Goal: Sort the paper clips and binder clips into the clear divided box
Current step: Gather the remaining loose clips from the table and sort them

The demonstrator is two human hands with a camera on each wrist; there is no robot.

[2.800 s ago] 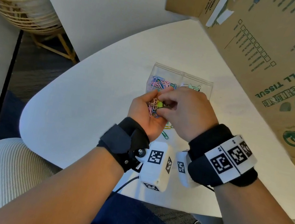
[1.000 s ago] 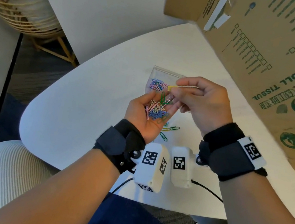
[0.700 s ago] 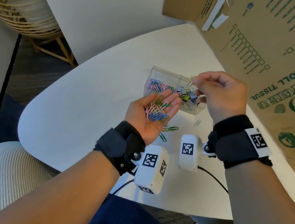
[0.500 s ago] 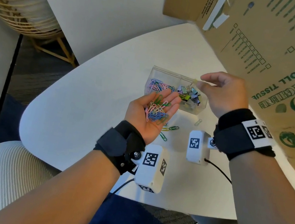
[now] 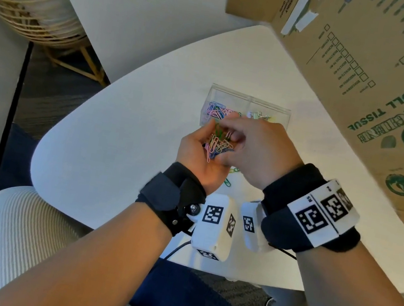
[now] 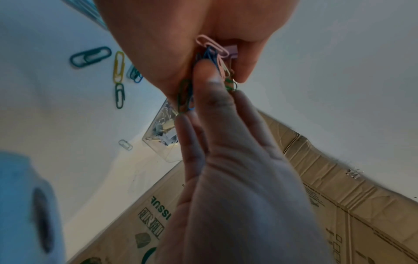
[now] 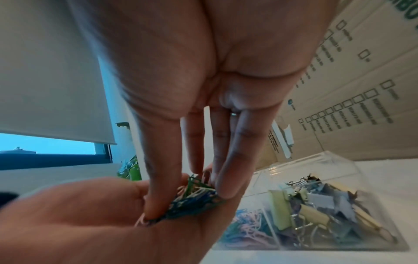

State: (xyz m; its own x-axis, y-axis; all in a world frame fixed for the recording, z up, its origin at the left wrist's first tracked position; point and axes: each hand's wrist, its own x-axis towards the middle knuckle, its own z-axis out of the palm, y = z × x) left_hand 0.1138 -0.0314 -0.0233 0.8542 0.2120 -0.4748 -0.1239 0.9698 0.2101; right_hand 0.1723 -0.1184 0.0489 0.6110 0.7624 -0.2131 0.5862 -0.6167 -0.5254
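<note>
- Pastel-coloured paper clips (image 5: 218, 143) lay heaped in the cupped palm of the left hand (image 5: 201, 156), at the centre of the head view, its fingers curled up around the heap.
- The right hand (image 5: 257, 148) reached in from the right of the frame, fingertips (image 7: 224, 187) dug into the heap; whether they had pinched one clip yet I could not tell.
- The clear divided box (image 5: 249, 102) sat just above both hands in the frame, long axis running left to right.
- Its left compartment held paper clips, its right binder clips (image 7: 321, 210).
- The left hand looked nearer the paper-clip side.
- A few loose clips (image 6: 117, 71) lay on the white table (image 5: 117, 138) beneath the hands.
</note>
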